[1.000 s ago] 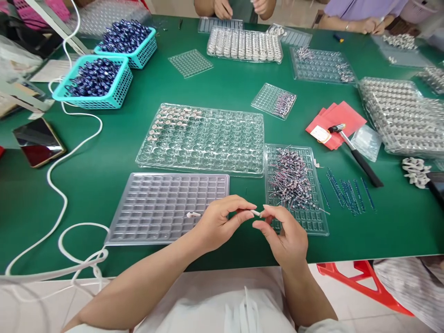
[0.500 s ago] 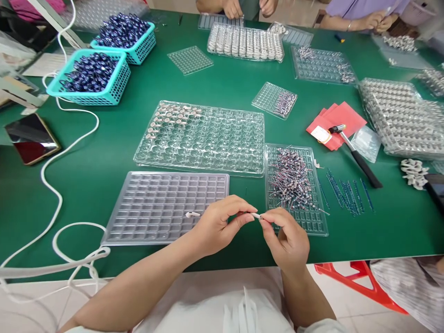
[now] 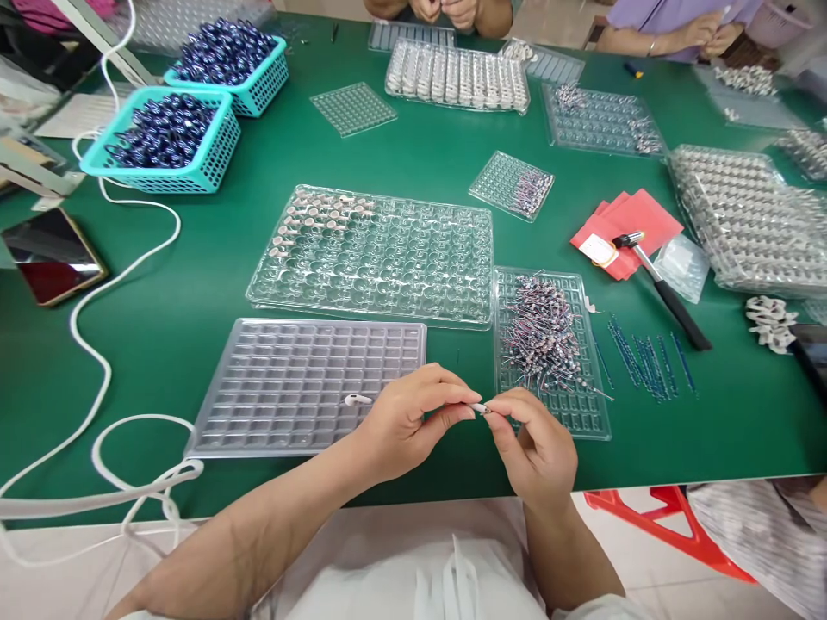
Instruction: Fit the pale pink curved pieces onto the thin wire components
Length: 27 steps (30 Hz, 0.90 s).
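Note:
My left hand [image 3: 413,422] pinches a white earbud [image 3: 479,407] by its stem, and most of it is hidden by the fingers. At the stem's end, the thumb and forefinger of my right hand [image 3: 536,443] are closed on the tip; a tiny dark or metallic bit shows there. Just left of my left hand, another white earbud [image 3: 357,399] lies on the grey compartment tray [image 3: 277,387]. Behind my right hand is a clear tray [image 3: 591,422] with a heap of thin wired parts [image 3: 543,331].
A large clear tray [image 3: 401,258] holds white pieces at its upper left. To the right lie blue strips [image 3: 649,366], a hammer [image 3: 672,301] and red packets [image 3: 646,224]. Turquoise baskets [image 3: 220,159], a phone [image 3: 55,258] and a white cable [image 3: 96,353] are left. Co-workers' hands [image 3: 445,10] are opposite.
My right thumb and forefinger, apart at first, have closed on the end of the earbud stem. The view has shifted slightly. A co-worker's hands opposite have come together.

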Tool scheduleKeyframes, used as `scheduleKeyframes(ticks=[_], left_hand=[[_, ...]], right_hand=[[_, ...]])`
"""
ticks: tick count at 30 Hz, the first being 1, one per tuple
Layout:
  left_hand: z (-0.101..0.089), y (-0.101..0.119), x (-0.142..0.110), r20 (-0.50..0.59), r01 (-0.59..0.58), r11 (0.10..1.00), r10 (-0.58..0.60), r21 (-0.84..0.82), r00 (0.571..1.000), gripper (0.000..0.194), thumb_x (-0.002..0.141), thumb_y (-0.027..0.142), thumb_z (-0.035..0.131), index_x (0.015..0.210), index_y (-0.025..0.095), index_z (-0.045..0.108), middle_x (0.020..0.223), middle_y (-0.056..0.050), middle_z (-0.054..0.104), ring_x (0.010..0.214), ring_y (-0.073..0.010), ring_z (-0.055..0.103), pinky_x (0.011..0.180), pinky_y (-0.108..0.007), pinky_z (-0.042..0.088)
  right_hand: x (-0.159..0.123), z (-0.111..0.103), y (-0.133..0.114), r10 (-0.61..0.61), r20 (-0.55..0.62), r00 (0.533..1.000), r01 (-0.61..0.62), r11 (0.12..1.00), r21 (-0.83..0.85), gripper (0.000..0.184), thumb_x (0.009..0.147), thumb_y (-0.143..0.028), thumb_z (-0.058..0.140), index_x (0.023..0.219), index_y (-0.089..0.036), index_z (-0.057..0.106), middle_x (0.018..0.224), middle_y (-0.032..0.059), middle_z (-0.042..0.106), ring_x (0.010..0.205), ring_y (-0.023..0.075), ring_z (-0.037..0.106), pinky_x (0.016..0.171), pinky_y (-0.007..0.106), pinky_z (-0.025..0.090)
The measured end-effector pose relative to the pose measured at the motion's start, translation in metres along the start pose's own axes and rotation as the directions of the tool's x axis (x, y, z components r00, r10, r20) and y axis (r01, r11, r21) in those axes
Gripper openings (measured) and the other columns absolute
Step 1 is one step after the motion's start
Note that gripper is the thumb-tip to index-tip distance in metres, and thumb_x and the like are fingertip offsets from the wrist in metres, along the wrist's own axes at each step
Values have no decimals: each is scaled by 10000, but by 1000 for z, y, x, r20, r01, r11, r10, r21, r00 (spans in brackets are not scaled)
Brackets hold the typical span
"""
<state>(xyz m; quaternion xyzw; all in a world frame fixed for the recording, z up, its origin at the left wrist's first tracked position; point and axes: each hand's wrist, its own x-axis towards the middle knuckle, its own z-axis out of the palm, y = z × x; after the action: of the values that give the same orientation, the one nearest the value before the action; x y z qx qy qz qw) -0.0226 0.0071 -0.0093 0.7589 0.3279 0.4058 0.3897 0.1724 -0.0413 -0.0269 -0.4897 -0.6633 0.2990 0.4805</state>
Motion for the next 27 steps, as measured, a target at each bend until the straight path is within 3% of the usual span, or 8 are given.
scheduleKeyframes(ticks=[14, 27], left_hand=[[-2, 3, 2, -17, -64, 997, 65, 51, 998, 175, 937, 111, 628, 1072, 203, 692, 946, -71, 743, 807, -154, 667, 704, -279, 586], [-2, 3, 2, -3, -37, 999, 37, 15, 999, 164, 932, 115, 640, 1055, 195, 713, 924, -76, 746, 824, -159, 668, 726, -289, 579]], right_hand=[[3, -2, -3, -4, 7, 1000, 4, 1000, 19, 176, 916, -109, 578, 1012, -231, 660, 841, 32, 694, 731, 162, 647, 666, 324, 536], [2, -2, 1, -76, 10, 997, 76, 997, 21, 318, 887, -36, 605, 1112, -255, 660, 908, 37, 723, 788, 173, 674, 699, 345, 558]])
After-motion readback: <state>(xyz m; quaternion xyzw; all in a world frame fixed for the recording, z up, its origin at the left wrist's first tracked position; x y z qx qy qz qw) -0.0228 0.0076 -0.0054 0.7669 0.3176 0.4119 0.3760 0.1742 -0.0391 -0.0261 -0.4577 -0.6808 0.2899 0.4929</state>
